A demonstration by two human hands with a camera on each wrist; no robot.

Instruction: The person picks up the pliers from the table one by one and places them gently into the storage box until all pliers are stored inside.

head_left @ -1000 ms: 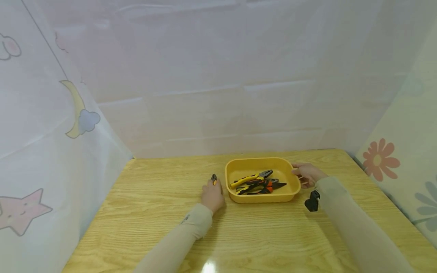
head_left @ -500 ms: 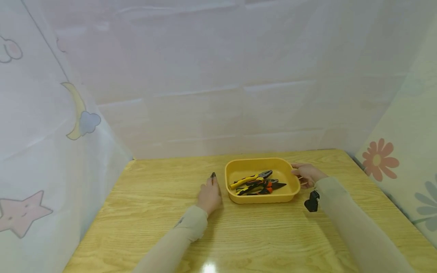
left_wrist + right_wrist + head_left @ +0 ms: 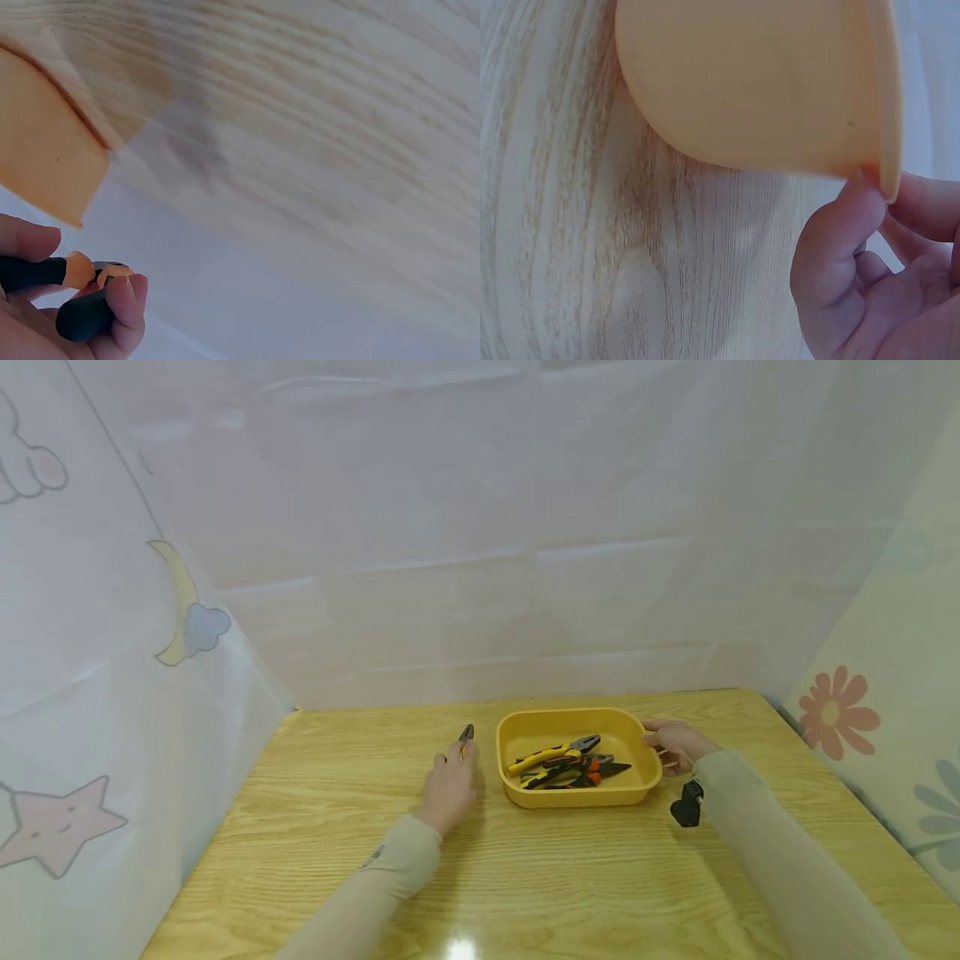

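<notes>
My left hand point(image 3: 448, 789) grips a pair of pliers point(image 3: 467, 734) just left of the yellow tray point(image 3: 585, 797). The metal nose points away, past my fingertips. In the left wrist view its black handle point(image 3: 84, 313) with an orange collar shows between fingers and thumb. My right hand point(image 3: 677, 746) pinches the tray's right rim, with thumb and finger point(image 3: 847, 217) at the edge in the right wrist view. Inside the tray lie several pliers: a yellow-and-black pair point(image 3: 542, 758) on top and an orange-and-black pair point(image 3: 592, 774) with a dark pointed nose toward the front.
The wooden table point(image 3: 337, 860) extends around the tray on all sides. A pale sheet point(image 3: 480, 610) hangs behind it, with printed sheets at left and right. A black device point(image 3: 686, 806) hangs at my right wrist.
My left hand has shifted slightly left with the pliers, and more of their nose now shows beyond the fingers. My right hand and the tray stay in place.
</notes>
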